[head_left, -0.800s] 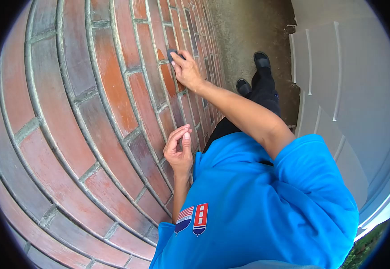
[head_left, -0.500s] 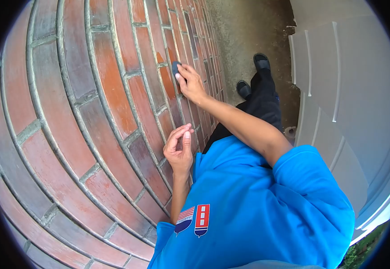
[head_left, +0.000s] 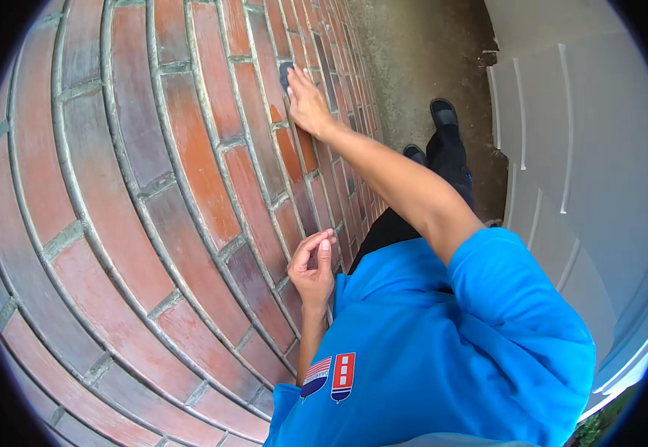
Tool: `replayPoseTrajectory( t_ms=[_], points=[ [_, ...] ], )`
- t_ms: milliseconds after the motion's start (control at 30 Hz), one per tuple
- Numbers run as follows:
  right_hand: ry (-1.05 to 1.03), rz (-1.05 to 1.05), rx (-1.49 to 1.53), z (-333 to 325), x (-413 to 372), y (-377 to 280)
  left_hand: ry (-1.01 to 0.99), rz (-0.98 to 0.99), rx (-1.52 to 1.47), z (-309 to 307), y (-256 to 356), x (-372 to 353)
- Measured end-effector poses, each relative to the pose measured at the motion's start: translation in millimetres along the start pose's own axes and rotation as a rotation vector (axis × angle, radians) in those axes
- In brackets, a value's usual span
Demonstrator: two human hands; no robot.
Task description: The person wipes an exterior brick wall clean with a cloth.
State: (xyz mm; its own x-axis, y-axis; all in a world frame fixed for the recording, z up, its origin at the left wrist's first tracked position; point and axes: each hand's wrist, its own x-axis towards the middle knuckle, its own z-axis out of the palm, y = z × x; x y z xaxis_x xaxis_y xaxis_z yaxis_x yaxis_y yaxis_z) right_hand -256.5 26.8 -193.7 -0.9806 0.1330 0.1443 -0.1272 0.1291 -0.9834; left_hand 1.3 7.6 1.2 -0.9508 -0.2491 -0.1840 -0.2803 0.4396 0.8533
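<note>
My right hand reaches up along the brick wall, its fingers pressing a small dark grey pad against the bricks. Only the pad's edge shows past the fingertips, so its exact kind cannot be made out. Just below that hand, an orange patch on the bricks looks darker and more saturated than the dull, whitish faces around it. Lower down, close to the wall and in front of my body, my left hand is loosely curled. A gap shows between its thumb and fingers, with nothing visible in it.
Grey mortar joints run between the bricks. To the right stands a pale panelled surface with raised strips. A damp-looking concrete floor lies between the two, where my dark shoes stand. Some greenery shows at the lower right.
My right hand has slid the pad up the wall, away from my body, and its fingers are straighter. The view has shifted a little; my left hand keeps its loose curl.
</note>
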Motion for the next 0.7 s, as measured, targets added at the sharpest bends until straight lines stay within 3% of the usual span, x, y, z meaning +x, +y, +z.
replayPoseTrajectory(
  t_ms=[100, 233, 300, 367, 400, 467, 633, 700],
  points=[
    [-0.024, 0.077, -0.001, 1.5, 30.1, 3.3, 0.012, 0.003, -0.005, 1.8, -2.7, -4.0],
    [-0.07, 0.122, -0.056, -4.6, -73.7, -9.3, 0.095, 0.049, 0.114, -0.3, -8.2, 1.6],
    [-0.246, 0.179, -0.075, -29.6, -127.0, -25.4, 0.166, -0.007, 0.059, 1.4, -2.4, 10.5],
    [-0.438, 0.238, -0.014, -54.9, -143.8, -30.7, 0.174, -0.012, -0.008, -0.3, -3.4, 17.1],
    [-0.362, 0.219, 0.035, -62.5, -139.4, -36.3, 0.178, -0.002, -0.031, 0.4, -0.7, 18.7],
    [-0.217, 0.178, 0.135, -81.7, -117.9, -63.9, 0.188, 0.043, -0.045, 1.3, 4.2, 20.4],
    [-0.155, -0.375, 0.376, -84.2, -78.5, -167.0, 0.223, 0.136, -0.04, -0.2, 11.9, 9.0],
    [-0.049, -0.405, 0.393, -65.3, -55.5, -179.9, 0.23, 0.142, -0.045, -2.4, 14.4, 6.6]
  ],
)
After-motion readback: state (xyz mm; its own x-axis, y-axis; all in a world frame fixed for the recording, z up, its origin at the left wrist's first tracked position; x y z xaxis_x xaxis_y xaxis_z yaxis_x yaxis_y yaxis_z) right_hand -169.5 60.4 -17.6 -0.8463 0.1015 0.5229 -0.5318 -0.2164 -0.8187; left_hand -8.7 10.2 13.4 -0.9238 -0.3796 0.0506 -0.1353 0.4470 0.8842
